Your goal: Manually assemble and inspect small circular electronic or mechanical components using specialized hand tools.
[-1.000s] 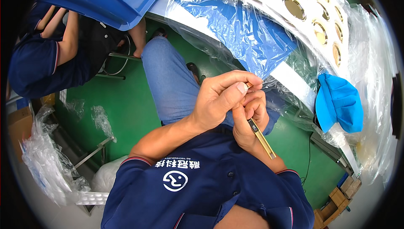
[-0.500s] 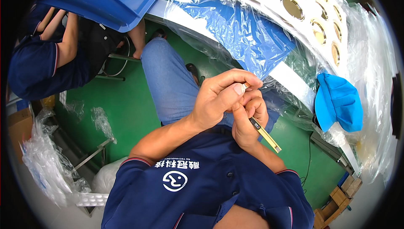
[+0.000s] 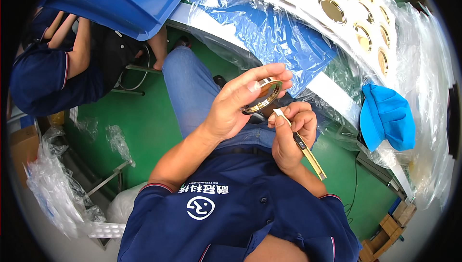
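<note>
My left hand (image 3: pixel 233 102) is closed on a shiny gold round piece with a ring-shaped rim (image 3: pixel 267 102), which it holds tilted between thumb and fingers. Whether its middle is open or mirror-like I cannot tell. Just to the right and a little lower, my right hand (image 3: pixel 294 134) grips a slim gold utility knife (image 3: pixel 314 164) with a dark slider. The knife's rear end sticks out below the hand. A small whitish strip (image 3: pixel 279 113) shows at the right thumb and fingertips, apart from the gold piece.
Several gold round pieces (image 3: pixel 332 10) sit in a white sheet on the table, far right. Clear plastic over blue sheeting (image 3: pixel 260 31) covers the table's near edge. A blue cap (image 3: pixel 388 117) lies at right. A blue bin (image 3: pixel 120 2) stands far left, near a seated person (image 3: pixel 53 76).
My hands, close together before, have moved apart. The left has turned and lifted slightly, bringing the gold round piece into sight. The right has shifted right with the knife.
</note>
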`<move>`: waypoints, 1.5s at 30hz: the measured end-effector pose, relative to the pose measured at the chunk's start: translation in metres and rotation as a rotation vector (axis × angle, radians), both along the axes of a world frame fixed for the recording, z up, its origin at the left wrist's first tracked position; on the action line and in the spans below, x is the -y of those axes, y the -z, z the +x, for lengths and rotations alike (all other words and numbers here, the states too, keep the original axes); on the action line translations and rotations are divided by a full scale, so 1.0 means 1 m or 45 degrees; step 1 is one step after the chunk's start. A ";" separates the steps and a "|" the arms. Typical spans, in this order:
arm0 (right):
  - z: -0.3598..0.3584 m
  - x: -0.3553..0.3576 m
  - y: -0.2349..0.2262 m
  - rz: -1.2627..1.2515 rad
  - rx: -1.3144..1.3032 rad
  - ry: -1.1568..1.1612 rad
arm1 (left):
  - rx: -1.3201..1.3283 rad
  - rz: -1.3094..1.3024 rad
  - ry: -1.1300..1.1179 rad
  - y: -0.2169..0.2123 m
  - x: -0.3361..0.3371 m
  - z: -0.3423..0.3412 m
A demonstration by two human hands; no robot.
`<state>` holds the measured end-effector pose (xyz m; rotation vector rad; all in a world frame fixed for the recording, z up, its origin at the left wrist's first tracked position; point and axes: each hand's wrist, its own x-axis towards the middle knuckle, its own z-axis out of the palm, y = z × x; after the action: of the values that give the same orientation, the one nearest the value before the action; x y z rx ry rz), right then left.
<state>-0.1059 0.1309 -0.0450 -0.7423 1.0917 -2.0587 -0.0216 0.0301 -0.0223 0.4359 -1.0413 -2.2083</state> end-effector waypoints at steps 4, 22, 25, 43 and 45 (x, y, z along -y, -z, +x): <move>0.001 -0.001 0.000 0.036 -0.064 -0.061 | -0.146 0.102 0.076 0.004 0.004 0.001; 0.000 0.002 0.006 0.039 -0.147 -0.005 | -0.104 0.085 0.089 0.004 -0.002 0.002; 0.002 0.001 0.002 0.073 -0.095 -0.003 | -0.098 0.071 0.089 0.005 -0.002 0.002; 0.003 0.002 -0.001 0.037 0.082 -0.143 | -0.148 0.136 0.038 0.013 -0.006 -0.007; 0.002 0.000 0.000 0.029 0.110 -0.143 | -0.195 0.146 0.033 0.017 -0.004 -0.006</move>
<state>-0.1036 0.1307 -0.0450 -0.6814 1.0014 -1.9623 -0.0276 0.0339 -0.0388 0.2993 -0.8471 -2.2926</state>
